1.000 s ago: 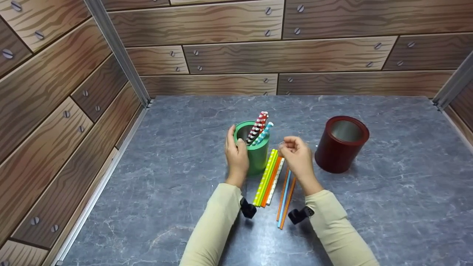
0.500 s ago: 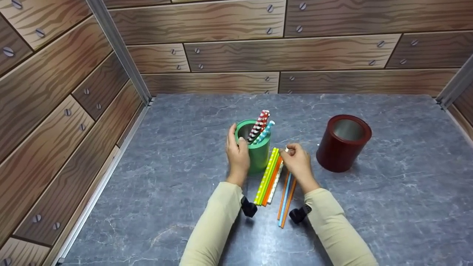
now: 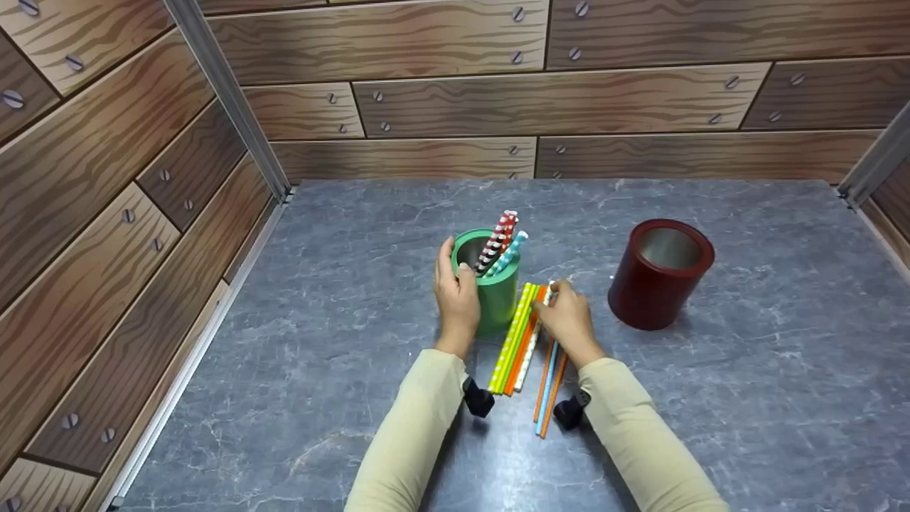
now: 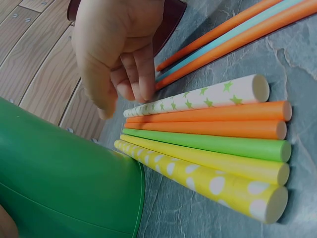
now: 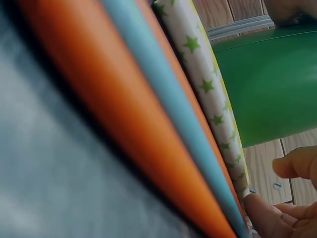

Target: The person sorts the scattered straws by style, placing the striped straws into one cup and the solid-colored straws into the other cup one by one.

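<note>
My left hand (image 3: 457, 302) grips the green can (image 3: 501, 302), fingers at the far left of its rim and thumb in front. Several patterned straws, red, black and blue with white (image 3: 501, 245), lean inside it. Right of the can, a row of straws lies side by side: yellow polka-dot (image 4: 216, 186), yellow (image 4: 233, 162), green (image 4: 247, 147), orange (image 4: 237, 113) and white with green stars (image 4: 208, 96). My right hand (image 3: 569, 320) is over the row's far end, thumb and fingers apart. In the right wrist view a fingertip (image 5: 257, 208) is right at the star straw's end.
Two orange straws and a light blue straw (image 3: 546, 402) lie beside the row, nearer my right wrist. A dark red can (image 3: 643, 299) stands upright to the right, its visible inside bare. Wood-patterned walls (image 3: 455, 107) bound the grey marbled table (image 3: 341, 284) at the back and sides.
My right hand has come down and toward me, from above the row's far end to the straws, and its fingers have spread. The left hand stays on the green can.
</note>
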`<state>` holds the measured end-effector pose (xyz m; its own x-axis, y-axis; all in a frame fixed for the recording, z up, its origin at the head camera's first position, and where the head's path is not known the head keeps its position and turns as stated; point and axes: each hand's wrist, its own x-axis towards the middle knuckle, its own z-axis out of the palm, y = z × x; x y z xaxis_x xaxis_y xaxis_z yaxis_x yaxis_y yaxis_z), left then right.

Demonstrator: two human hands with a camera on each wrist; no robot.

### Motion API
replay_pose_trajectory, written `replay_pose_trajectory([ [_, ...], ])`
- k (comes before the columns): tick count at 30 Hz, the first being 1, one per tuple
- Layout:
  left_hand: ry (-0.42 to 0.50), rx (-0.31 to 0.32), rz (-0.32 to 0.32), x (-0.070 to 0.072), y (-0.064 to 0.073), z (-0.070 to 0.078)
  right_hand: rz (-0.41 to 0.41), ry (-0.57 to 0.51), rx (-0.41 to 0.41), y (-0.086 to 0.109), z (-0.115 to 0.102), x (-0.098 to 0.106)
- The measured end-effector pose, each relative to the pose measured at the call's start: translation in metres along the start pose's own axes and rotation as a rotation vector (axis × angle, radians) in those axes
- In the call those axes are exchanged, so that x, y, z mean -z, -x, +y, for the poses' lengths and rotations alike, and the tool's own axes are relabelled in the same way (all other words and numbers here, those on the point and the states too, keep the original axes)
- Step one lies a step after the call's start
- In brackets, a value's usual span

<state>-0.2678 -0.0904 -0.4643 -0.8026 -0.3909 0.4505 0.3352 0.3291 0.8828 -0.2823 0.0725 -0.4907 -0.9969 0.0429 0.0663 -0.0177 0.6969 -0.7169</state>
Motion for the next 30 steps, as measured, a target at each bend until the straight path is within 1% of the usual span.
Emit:
replay_pose_trajectory([
  [4,-0.006,-0.001,0.008,0.000,0.000,0.000,-0.043,0.023,-0.012,-0.002,0.001,-0.002],
  [7,-0.011,0.003,0.004,0.000,0.000,0.001,-0.060,0.027,-0.024,-0.003,0.002,-0.002],
  [13,-0.009,-0.004,0.016,0.000,-0.001,0.001,-0.064,0.046,-0.015,-0.005,0.000,-0.002],
  [19,-0.007,-0.012,0.027,-0.001,-0.001,0.000,-0.070,0.050,-0.026,-0.006,-0.001,-0.002],
  [27,0.007,-0.014,0.021,-0.001,-0.001,0.000,-0.098,0.042,-0.080,-0.010,0.001,-0.001],
  [30,0.002,-0.001,0.017,-0.001,0.000,0.000,-0.094,0.026,-0.084,-0.011,0.002,0.000],
])
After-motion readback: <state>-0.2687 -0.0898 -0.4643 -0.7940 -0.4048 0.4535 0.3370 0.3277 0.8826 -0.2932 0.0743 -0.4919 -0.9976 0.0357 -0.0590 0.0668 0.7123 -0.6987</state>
